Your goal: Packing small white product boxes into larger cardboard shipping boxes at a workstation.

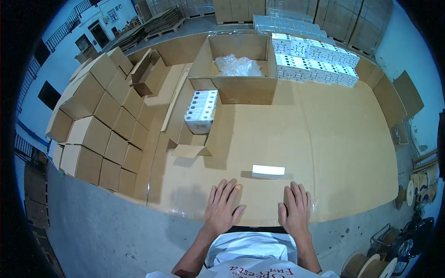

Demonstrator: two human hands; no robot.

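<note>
My left hand (224, 206) and my right hand (295, 209) lie flat, palms down, fingers spread, on a large sheet of brown cardboard (324, 153) spread over the floor. Neither hand holds anything. A small white flat box (268, 171) rests on the cardboard just beyond my fingertips, between the two hands and nearer the right one. Farther out to the left, a stack of white printed boxes (201, 110) stands inside an opened low carton.
A big open carton (238, 69) with a crumpled clear plastic bag (236, 65) sits at the back centre. Rows of white printed boxes (315, 58) line the back right. Several empty open cartons (99, 129) are stacked on the left. Grey concrete floor (116, 231) surrounds the sheet.
</note>
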